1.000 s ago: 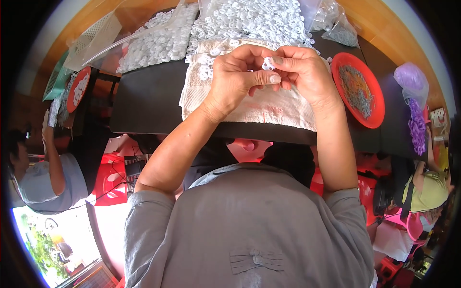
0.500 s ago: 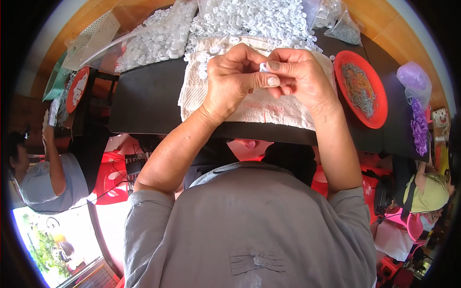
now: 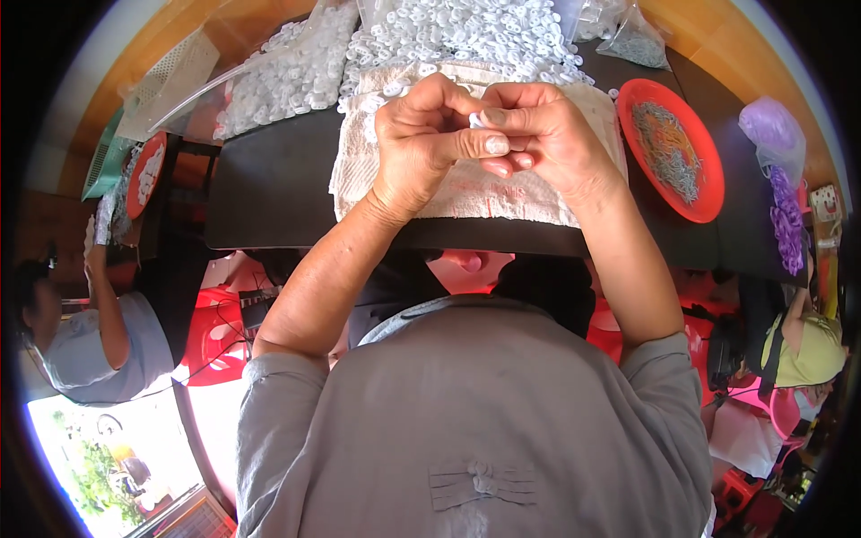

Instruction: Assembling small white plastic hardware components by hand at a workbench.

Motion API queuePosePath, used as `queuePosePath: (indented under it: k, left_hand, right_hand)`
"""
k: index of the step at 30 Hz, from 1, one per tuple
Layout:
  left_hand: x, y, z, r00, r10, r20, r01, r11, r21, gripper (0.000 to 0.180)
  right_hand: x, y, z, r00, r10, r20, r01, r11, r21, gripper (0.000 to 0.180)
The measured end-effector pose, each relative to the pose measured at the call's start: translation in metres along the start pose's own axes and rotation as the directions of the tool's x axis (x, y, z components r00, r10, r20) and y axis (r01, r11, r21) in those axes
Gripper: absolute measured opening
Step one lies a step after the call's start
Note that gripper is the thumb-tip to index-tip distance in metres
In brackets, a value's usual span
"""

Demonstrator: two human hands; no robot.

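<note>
Above the towel, my left hand [image 3: 421, 134] is closed in a pinch on a small white plastic piece [image 3: 475, 119], of which only a bit shows between the fingertips. Its thumb points toward my right hand [image 3: 560, 134]. The right thumb and fingers are closed on the same piece, and the fingertips of both hands meet. Whether the right fingers also hold a tiny part is hidden. Under the hands lies a cream towel [image 3: 359, 175] with faint red print. A few loose oval white pieces [image 3: 396, 87] rest on it beside my left hand.
A large heap of white plastic pieces [image 3: 466, 36] lies beyond the towel, with a clear bag of them [image 3: 287, 76] to its left. At right, a red plate [image 3: 710, 193] holds small metal parts and orange bits. A purple bag [image 3: 771, 134] lies farther right. Other people sit at both sides.
The view has shifted slightly. Both hands keep their pinch on the white piece, with small finger movements; less of the piece's near side shows now.
</note>
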State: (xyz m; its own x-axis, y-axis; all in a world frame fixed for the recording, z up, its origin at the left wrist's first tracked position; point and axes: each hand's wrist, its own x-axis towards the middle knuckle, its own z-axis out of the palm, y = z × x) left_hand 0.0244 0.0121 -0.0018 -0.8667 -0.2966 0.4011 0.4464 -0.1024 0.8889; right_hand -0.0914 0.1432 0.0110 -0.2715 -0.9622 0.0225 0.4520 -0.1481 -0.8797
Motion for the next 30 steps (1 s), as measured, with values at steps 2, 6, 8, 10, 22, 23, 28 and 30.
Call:
queuePosePath:
  k: [2,6,8,10,22,23,28,30]
  left_hand:
    - [0.002,-0.004,0.001,1.0,0.007,-0.019,-0.008,1.0,-0.006,0.019]
    - [0.01,-0.003,0.003,0.997,-0.032,-0.072,0.039,0.994,0.1,0.025]
    - [0.012,-0.004,-0.002,0.991,-0.023,-0.133,0.056,0.967,0.249,0.033]
    - [0.014,-0.005,-0.004,0.942,0.019,-0.335,0.029,0.99,0.137,0.028]
    - [0.008,-0.005,-0.004,0.912,-0.011,-0.409,0.058,0.993,0.102,0.018]
    - [0.008,-0.003,-0.003,0.908,-0.013,-0.42,0.069,0.991,0.118,0.016]
    - [0.01,0.007,-0.003,0.89,-0.139,-0.434,0.163,0.986,0.02,0.013]
    - [0.01,0.01,-0.005,0.906,-0.103,-0.41,0.137,0.989,0.054,0.014]
  right_hand:
    - [0.0,-0.005,0.005,0.994,-0.008,-0.108,-0.005,0.993,-0.121,0.019]
    - [0.003,-0.009,0.002,0.966,-0.126,-0.228,0.039,0.936,-0.35,0.016]
    - [0.004,-0.005,-0.004,0.938,-0.258,-0.231,0.094,0.832,-0.547,0.017]
    - [0.006,0.01,-0.007,0.923,-0.353,-0.152,0.099,0.6,-0.794,0.016]
    - [0.0,0.042,0.013,0.966,-0.214,0.144,0.044,-0.411,-0.91,0.008]
    - [0.002,0.042,0.011,0.962,-0.218,0.166,0.062,-0.418,-0.907,0.008]
    - [0.01,0.03,0.012,0.977,-0.138,0.165,0.095,-0.413,-0.906,0.013]
    - [0.016,0.029,0.015,0.98,-0.119,0.16,0.1,-0.399,-0.912,0.013]
